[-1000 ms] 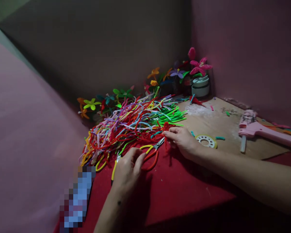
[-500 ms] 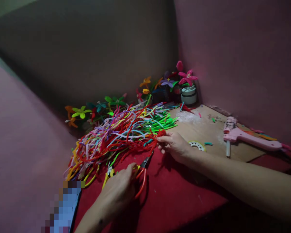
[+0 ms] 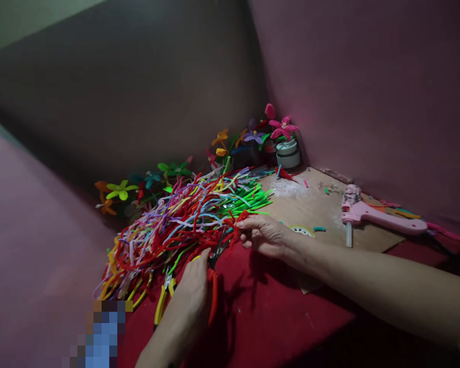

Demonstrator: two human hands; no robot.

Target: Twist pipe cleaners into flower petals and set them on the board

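Note:
My left hand (image 3: 193, 286) is closed around red-handled pliers (image 3: 213, 296) with slim dark jaws. The jaws point up and to the right, slightly apart, beside a bunched red pipe cleaner piece (image 3: 234, 227). My right hand (image 3: 262, 235) pinches that piece between thumb and fingers, just above the red cloth. Whether the jaws touch it I cannot tell. Behind both hands lies a large heap of coloured pipe cleaners (image 3: 176, 209), with green ones (image 3: 253, 199) at its right end. Yellow-handled pliers (image 3: 161, 301) lie left of my left hand, partly hidden by it.
A pink glue gun (image 3: 383, 217) rests on the brown board (image 3: 329, 214) at right. Near my right wrist are a tape roll (image 3: 302, 231) and a teal scrap (image 3: 319, 229). Pipe cleaner flowers (image 3: 122, 190) and a pale container (image 3: 287, 154) stand along the back. Red cloth (image 3: 276, 317) covers the front.
The pliers have moved up toward the red piece, and their jaws now show spread apart beside it. My right hand keeps its pinch. The whole view has shifted slightly.

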